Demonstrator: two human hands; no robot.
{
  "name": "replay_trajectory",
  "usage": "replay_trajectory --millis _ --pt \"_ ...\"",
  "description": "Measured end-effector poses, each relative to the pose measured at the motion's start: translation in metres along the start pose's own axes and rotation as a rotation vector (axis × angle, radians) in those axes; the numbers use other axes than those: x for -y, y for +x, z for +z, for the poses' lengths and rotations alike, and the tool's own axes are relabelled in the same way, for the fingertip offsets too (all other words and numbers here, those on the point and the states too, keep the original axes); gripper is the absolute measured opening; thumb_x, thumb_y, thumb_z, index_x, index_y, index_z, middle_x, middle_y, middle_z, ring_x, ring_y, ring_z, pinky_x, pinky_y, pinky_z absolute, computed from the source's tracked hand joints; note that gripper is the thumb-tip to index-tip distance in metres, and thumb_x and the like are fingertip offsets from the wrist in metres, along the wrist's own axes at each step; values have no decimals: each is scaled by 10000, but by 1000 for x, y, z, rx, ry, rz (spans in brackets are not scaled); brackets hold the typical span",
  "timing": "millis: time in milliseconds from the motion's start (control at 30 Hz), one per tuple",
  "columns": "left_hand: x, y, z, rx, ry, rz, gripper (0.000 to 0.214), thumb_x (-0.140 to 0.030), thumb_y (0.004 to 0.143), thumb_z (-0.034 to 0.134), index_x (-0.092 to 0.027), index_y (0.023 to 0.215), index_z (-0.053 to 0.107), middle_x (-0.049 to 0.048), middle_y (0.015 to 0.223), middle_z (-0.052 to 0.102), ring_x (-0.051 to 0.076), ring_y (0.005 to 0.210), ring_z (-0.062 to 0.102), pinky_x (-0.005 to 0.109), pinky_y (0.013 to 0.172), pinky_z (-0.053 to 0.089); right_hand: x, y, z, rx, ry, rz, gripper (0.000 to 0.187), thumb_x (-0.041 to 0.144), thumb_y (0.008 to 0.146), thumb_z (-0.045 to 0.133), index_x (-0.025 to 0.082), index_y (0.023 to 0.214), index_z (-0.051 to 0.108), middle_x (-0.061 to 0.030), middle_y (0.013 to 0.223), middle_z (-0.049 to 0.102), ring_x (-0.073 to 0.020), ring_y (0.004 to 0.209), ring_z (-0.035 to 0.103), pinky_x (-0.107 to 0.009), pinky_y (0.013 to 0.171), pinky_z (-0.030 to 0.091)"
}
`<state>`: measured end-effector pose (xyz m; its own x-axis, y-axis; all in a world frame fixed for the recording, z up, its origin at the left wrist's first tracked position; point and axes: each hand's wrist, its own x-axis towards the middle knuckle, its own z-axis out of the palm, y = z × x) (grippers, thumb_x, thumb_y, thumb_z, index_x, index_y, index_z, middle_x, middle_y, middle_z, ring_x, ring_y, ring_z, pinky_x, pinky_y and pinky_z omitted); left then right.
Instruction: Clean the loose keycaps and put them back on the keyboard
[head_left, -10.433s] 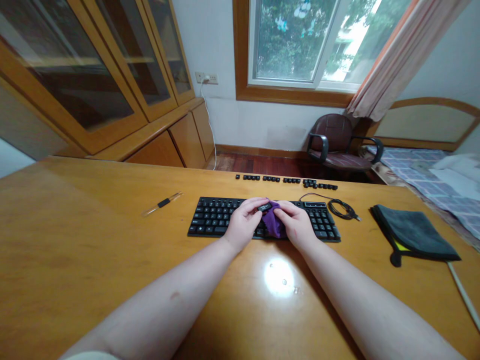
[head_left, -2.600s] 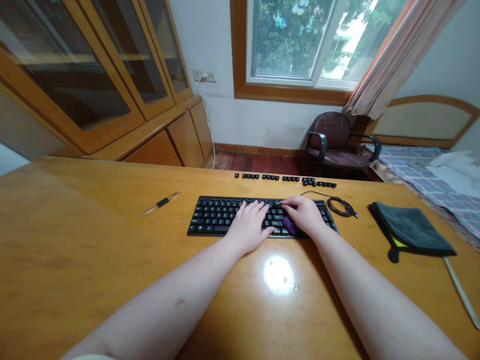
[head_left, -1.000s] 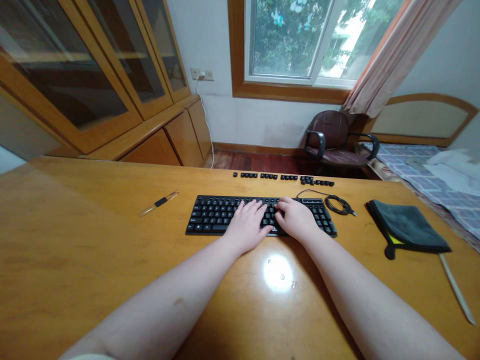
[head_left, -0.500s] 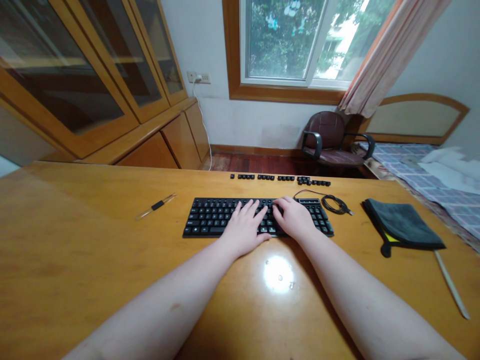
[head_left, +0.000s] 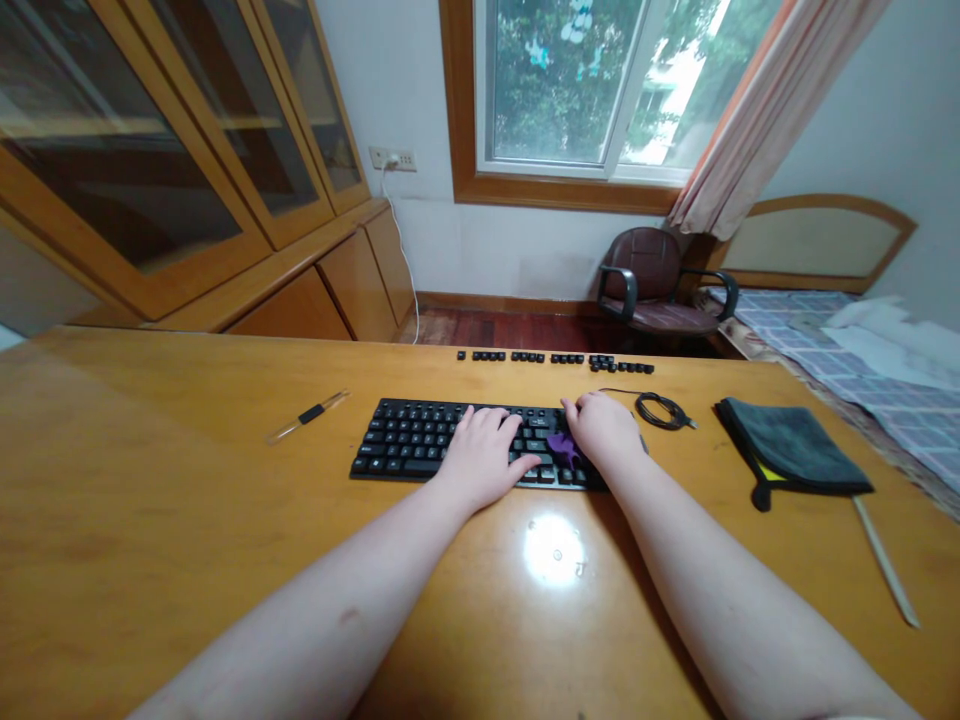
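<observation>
Head camera view: a black full-size keyboard (head_left: 405, 440) lies on a wooden tabletop (head_left: 187, 520) beneath a person's two bare hands, the left hand (head_left: 480, 455) laid across the keys with its fingers spread, the right hand (head_left: 604, 430) curled over the number-pad end beside a bunched purple cloth (head_left: 564, 449); whether its fingers pinch the cloth cannot be told. Around them are a coiled USB cable (head_left: 660, 410), a keycap puller (head_left: 310, 413), a folded gray towel (head_left: 795, 445) and, along the far edge, loose black keycaps (head_left: 527, 357).
</observation>
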<state>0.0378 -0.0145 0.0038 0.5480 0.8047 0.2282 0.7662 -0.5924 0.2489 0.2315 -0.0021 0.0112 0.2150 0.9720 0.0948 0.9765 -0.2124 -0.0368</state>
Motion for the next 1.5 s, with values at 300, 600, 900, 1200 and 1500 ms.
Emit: replay_trajectory --millis 300,600,900,1200,1500 --pt "2 0 3 28 -34 54 689 -637 755 478 -216 1299 435 121 1301 486 287 1226 402 522 1087 176 -45 24 -36 -71 119 173 366 453 828 441 195 871 697 -122 852 692 -265 828 634 -330 662 438" --pt "7 3 -3 30 -62 49 502 -513 845 434 -228 1254 491 91 1278 524 246 1204 435 496 1086 208 -81 80 8 -47 128 41 382 413 833 470 217 1136 595 -86 967 687 -221 891 615 -303 716 431" --pt "5 3 -1 19 -63 32 500 -506 849 431 -220 1254 498 95 1277 530 251 1204 438 502 1086 207 -82 89 23 -58 127 -42 409 445 822 476 262 1173 577 -61 961 699 -231 893 622 -313 722 435" --pt "3 3 -2 -15 -58 -10 428 -473 866 418 -247 1205 548 82 1232 570 244 1171 478 507 1071 243 -80 92 27 -29 132 -21 352 398 808 494 246 1092 634 -65 968 699 -220 894 621 -313 753 444" --pt "1 -6 -4 -160 -121 45 366 -374 882 427 -204 1175 566 76 1197 598 211 1147 501 464 1096 244 -79 63 10 -303 369 -82 350 397 822 472 189 1036 653 -38 730 668 -183 706 604 -281 661 438"
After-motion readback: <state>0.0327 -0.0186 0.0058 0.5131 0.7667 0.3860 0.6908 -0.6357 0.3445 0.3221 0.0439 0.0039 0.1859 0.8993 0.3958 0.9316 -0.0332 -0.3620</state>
